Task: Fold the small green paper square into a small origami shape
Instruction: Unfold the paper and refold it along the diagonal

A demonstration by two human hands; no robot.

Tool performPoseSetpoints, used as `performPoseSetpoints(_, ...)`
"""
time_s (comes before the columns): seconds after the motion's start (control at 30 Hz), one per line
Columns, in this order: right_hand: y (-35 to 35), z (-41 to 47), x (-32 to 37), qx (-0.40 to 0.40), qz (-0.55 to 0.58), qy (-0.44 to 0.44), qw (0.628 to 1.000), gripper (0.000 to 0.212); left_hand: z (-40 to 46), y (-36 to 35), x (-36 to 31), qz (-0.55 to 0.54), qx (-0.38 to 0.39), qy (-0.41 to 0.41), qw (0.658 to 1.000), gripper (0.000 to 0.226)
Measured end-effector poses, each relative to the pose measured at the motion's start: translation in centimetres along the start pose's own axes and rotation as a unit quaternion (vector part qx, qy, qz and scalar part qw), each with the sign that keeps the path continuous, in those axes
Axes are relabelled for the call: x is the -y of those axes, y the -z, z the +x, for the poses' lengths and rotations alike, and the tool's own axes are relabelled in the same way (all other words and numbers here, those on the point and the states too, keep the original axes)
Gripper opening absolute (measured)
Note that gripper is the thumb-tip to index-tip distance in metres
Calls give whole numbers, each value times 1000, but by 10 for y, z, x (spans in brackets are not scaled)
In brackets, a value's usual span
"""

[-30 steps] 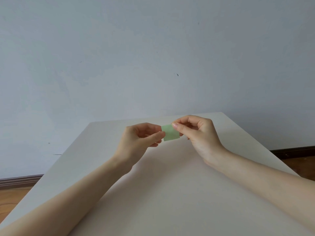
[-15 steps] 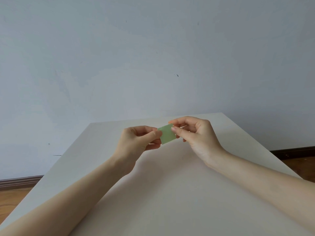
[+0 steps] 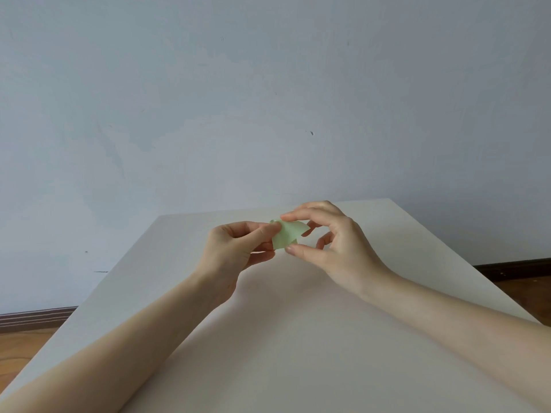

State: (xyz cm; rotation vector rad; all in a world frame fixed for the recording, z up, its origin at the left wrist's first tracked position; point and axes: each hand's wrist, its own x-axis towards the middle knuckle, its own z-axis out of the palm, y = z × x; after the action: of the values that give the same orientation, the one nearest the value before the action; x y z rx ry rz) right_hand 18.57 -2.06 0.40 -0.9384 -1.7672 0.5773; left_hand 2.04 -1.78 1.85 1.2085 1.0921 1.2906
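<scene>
Mid-frame above the table [image 3: 298, 338], the left hand [image 3: 235, 248] and right hand [image 3: 334, 245] both pinch the green paper [image 3: 286, 236], partly bent, with most folds seemingly left to do

Plain white table [image 3: 298, 338], wooden floor [image 3: 21, 347] beneath

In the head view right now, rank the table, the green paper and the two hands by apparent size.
1. Table, by far the largest.
2. Right hand and left hand, too alike to rank.
3. Green paper, the smallest.
</scene>
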Motion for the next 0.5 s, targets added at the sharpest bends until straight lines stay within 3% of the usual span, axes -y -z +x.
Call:
performPoseSetpoints(0.3,1,1,0,-3,7,-23,1000,36,-2,-2,-1,25,-6,-4,1000,18)
performPoseSetpoints(0.5,2,1,-3,-10,36,-48,998,17,-3,-2,-1,54,-4,-22,998,20)
